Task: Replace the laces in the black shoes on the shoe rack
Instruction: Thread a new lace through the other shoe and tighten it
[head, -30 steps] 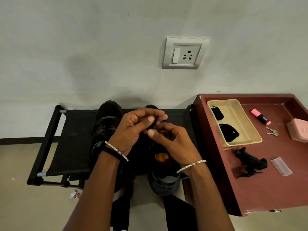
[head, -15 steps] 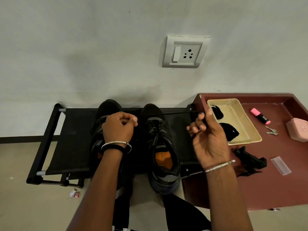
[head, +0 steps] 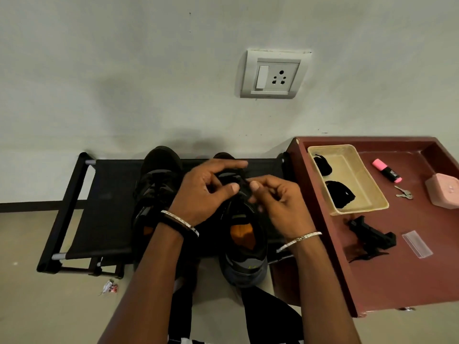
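Two black shoes stand side by side on the black shoe rack (head: 106, 209). The left shoe (head: 156, 180) is partly behind my left forearm. The right shoe (head: 246, 247) has an orange insole and its heel hangs over the rack's front edge. Both hands meet over the right shoe's lacing. My left hand (head: 206, 192) and my right hand (head: 278, 202) each pinch the black lace (head: 239, 180) between thumb and fingers. The eyelets are hidden under my fingers.
A maroon table (head: 409, 264) stands right of the rack. On it are a beige tray (head: 357, 180) with two black lace bundles, a pink highlighter (head: 387, 170), keys (head: 403, 192), a pink box (head: 443, 192), a black clip (head: 370, 235) and a clear plastic sleeve (head: 417, 244). A wall socket (head: 273, 74) is above.
Half a second ago my hands were apart, pulling the lace taut sideways. Now both have come back together over the right shoe's lacing.
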